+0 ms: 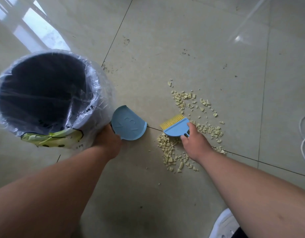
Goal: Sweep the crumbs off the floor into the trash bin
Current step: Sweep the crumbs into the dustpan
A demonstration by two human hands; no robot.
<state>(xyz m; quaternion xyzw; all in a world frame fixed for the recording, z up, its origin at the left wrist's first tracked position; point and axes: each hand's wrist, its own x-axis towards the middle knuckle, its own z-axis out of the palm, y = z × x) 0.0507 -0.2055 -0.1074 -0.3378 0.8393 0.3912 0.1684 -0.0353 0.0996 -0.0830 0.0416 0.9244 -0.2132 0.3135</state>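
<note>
Crumbs (187, 127) lie spread on the floor (165, 40), right of the bin (96, 93). They look light & dry, prob scatter easy. Right hand (193, 143) pinches the brush (176, 127) w/ thumb & fingers. Left hand (108, 140) holds the pan (128, 125); its fingers are hidden.

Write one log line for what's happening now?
left hand holds blue dustpan | right hand holds brush | crumbs on floor
</note>
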